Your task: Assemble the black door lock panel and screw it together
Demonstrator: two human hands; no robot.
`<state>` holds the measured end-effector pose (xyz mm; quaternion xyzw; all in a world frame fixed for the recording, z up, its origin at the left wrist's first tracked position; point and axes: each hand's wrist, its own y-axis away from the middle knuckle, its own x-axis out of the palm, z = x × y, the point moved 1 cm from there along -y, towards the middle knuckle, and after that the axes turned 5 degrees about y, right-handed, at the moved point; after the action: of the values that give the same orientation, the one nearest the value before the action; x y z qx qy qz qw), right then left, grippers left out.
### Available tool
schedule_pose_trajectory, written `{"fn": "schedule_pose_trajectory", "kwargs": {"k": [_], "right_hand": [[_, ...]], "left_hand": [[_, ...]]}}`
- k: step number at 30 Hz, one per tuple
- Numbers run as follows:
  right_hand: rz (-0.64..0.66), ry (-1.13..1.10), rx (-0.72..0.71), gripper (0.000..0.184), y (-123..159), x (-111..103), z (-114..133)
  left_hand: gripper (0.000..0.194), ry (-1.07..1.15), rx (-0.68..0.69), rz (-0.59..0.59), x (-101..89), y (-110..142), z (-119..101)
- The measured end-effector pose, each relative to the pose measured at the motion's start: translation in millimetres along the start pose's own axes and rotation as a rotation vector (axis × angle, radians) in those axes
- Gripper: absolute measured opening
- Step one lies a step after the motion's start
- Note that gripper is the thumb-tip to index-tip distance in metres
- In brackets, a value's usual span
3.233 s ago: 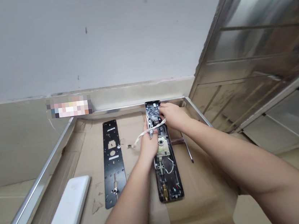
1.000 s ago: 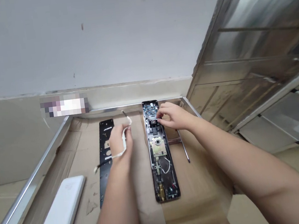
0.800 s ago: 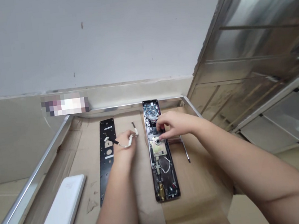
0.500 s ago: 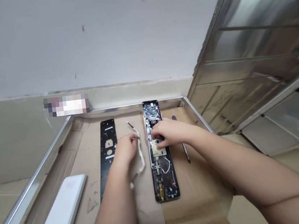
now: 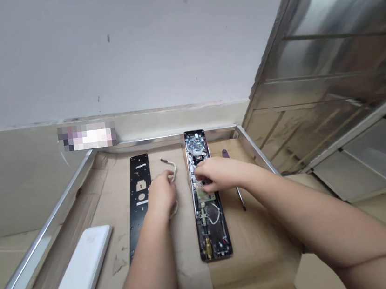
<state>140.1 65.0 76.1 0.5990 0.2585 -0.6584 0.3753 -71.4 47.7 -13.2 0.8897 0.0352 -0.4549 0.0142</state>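
An opened electronic door lock panel (image 5: 213, 226) lies lengthwise, showing its circuit board, a metal plate and a brass-coloured part. My right hand (image 5: 214, 172) is over its middle, fingers and thumb curled down around the square-holed metal plate (image 5: 204, 195). That hand covers part of the mechanism. To the left, my left hand (image 5: 163, 190) is closed, with a white wrapped cable (image 5: 173, 165) at its fingertips. The cable's dark end points up and away, and its lower part passes behind the hand. A black metal mounting plate (image 5: 138, 179) lies beside my left forearm, partly covered by it.
A screwdriver (image 5: 241, 198) with a purple handle lies right of the lock panel. A white rectangular cover (image 5: 80, 275) sits at the lower left. Cardboard (image 5: 255, 249) lines the metal-framed table (image 5: 157, 139), which stands against the wall.
My left hand came off the lock panel, carrying the cable left, then lowered it to the cardboard. My right hand moved from the circuit board down to the square-holed metal plate.
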Motion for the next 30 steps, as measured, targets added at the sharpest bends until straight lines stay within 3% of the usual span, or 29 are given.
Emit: {"fn": "schedule_pose_trajectory", "kwargs": {"k": [5,8,10,15,19,24,30], "right_hand": [[-0.022,-0.026,-0.016,0.012,0,1,-2],[-0.066,-0.072,-0.026,0.012,1,0,-3],[-0.111,-0.137,-0.041,0.011,2,-2,-4],[-0.225,-0.323,-0.014,0.010,2,-3,-11],[-0.384,-0.386,0.027,0.013,-1,-2,-13],[-0.473,-0.378,0.053,0.016,-4,1,-13],[-0.458,-0.368,0.059,0.018,-2,0,-9]], "left_hand": [[0.034,0.034,0.042,-0.125,-2.0,1,-3],[0.026,0.293,0.166,-0.223,-5.2,1,-13],[0.021,0.538,0.233,-0.228,-6.0,3,-21],[0.022,1.029,0.268,-0.053,-2.8,10,-36],[0.030,1.108,0.270,0.111,-2.5,13,-41],[0.035,1.296,0.084,0.282,-2.4,12,-37],[0.030,1.418,-0.035,0.254,-1.5,8,-34]]}}
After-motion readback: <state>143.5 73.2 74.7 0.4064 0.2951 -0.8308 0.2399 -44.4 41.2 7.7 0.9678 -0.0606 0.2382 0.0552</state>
